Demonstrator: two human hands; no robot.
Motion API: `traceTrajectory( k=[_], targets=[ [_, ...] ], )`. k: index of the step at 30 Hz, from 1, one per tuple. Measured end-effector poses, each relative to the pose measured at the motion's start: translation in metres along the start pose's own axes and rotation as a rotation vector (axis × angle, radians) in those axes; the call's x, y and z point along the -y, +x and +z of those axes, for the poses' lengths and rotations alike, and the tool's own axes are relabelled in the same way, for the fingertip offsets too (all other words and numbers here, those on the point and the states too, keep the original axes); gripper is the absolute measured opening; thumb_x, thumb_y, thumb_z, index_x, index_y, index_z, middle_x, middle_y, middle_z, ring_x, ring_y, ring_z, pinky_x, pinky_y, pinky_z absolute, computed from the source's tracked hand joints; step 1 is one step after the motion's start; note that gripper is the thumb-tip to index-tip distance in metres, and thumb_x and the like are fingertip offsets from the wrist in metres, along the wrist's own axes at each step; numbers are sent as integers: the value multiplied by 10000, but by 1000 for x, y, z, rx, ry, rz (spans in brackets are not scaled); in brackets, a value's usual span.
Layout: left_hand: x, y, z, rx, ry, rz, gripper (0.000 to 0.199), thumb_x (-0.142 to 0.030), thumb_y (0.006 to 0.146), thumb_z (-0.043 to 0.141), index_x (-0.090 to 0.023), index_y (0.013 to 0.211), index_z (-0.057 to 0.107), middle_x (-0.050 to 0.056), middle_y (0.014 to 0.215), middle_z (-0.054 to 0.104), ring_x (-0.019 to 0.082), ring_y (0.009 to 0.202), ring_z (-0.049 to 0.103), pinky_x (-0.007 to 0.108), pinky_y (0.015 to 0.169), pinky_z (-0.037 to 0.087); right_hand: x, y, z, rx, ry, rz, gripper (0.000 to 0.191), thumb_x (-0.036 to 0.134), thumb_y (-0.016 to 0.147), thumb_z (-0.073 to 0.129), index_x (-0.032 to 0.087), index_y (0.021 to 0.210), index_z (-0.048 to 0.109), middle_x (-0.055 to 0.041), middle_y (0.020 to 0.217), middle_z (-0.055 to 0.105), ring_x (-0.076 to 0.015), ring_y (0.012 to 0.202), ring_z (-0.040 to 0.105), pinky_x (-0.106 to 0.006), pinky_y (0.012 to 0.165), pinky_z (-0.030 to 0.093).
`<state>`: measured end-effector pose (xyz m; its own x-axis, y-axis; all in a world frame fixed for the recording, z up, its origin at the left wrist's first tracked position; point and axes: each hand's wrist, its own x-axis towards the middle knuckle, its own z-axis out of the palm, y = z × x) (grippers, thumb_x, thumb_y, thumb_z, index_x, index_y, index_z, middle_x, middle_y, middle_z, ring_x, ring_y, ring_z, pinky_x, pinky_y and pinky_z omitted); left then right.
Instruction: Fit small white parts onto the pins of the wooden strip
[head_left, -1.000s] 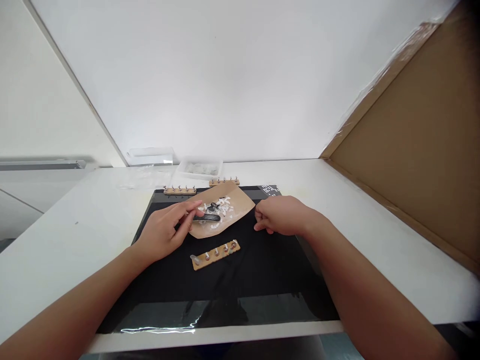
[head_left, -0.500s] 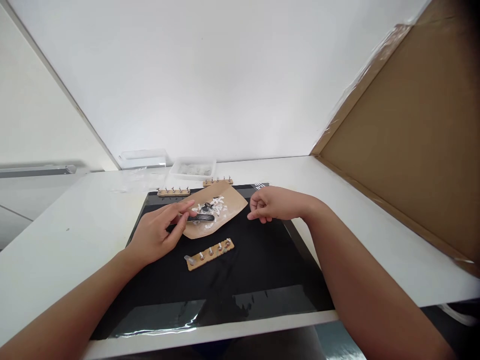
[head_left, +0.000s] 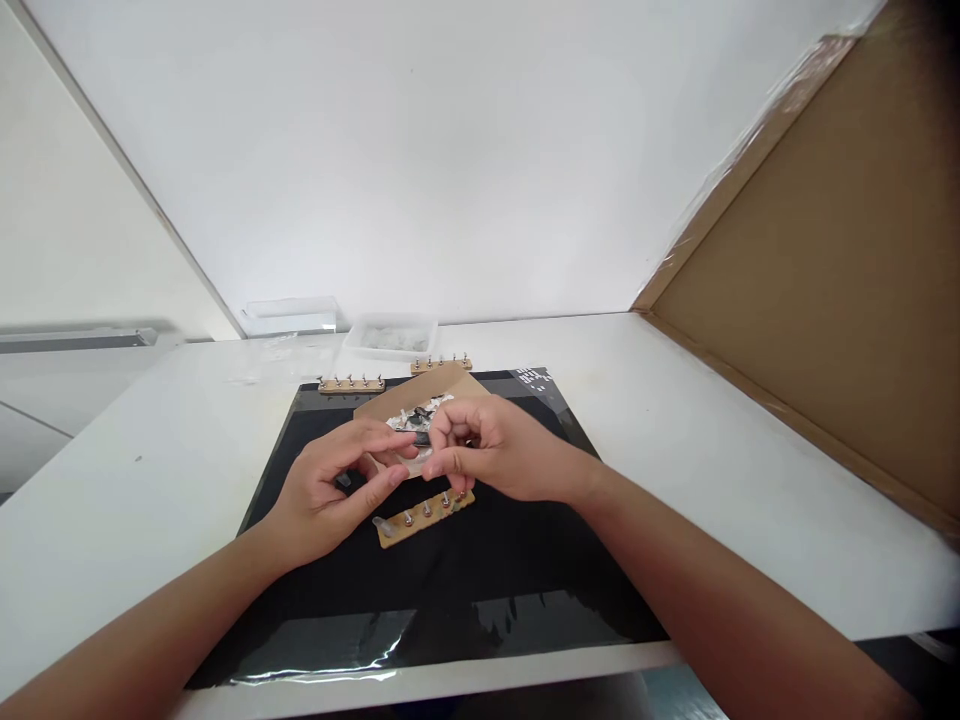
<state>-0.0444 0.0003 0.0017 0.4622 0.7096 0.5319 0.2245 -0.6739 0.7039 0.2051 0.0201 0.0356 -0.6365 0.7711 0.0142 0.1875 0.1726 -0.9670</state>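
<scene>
My left hand (head_left: 341, 490) hovers over the mat, thumb and forefinger apart; I see nothing clearly held in it. Facing it, my right hand (head_left: 495, 450) is closed in a pinch, fingers curled, and whatever lies between the tips is too small to name. The fingertips of both hands nearly meet. Behind them is a sheet of brown paper (head_left: 454, 380) bearing white flakes (head_left: 397, 424) and dark bits. A dark strip (head_left: 421, 438) shows between the hands, partly hidden. Just below, a wooden strip (head_left: 397, 535) carries a row of small pegs, a translucent piece at its left end.
A black mat (head_left: 450, 590) with glossy film lies on the white table (head_left: 720, 440). Two more pegged wooden strips, one left (head_left: 351, 386) and one behind the paper (head_left: 442, 366), stand at its back edge. Beyond are a clear tray (head_left: 390, 337) and a cardboard panel (head_left: 810, 290).
My right hand has moved left, from the mat's right side to in front of the paper, close to my left hand. My left hand has shifted slightly right. The view has shifted a little.
</scene>
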Motion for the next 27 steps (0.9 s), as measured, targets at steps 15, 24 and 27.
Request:
traceTrajectory(
  k=[15,24,27],
  targets=[
    [-8,-3,-1,23,-267,-61,209,-147,966,710,-259,1101,823,92,1070,750,142,748,744,234,595,640,-10,3,18,44,197,32,383,435,750,922,199,793,623,45,632,678,-119,595,653,-205,549,498],
    [-8,-3,3,-25,-478,-360,134,-251,913,806,-198,1034,830,64,872,793,110,525,721,161,445,568,3,-3,7,-101,-301,-235,391,472,752,925,214,841,646,53,753,699,-102,657,635,-213,612,441],
    [-7,-2,3,-34,-490,-447,171,-279,879,843,-175,1009,801,51,794,802,119,520,723,150,439,545,3,-4,7,-130,-479,-329,372,491,833,869,238,1029,680,44,867,750,-103,701,658,-219,675,447]
  ],
)
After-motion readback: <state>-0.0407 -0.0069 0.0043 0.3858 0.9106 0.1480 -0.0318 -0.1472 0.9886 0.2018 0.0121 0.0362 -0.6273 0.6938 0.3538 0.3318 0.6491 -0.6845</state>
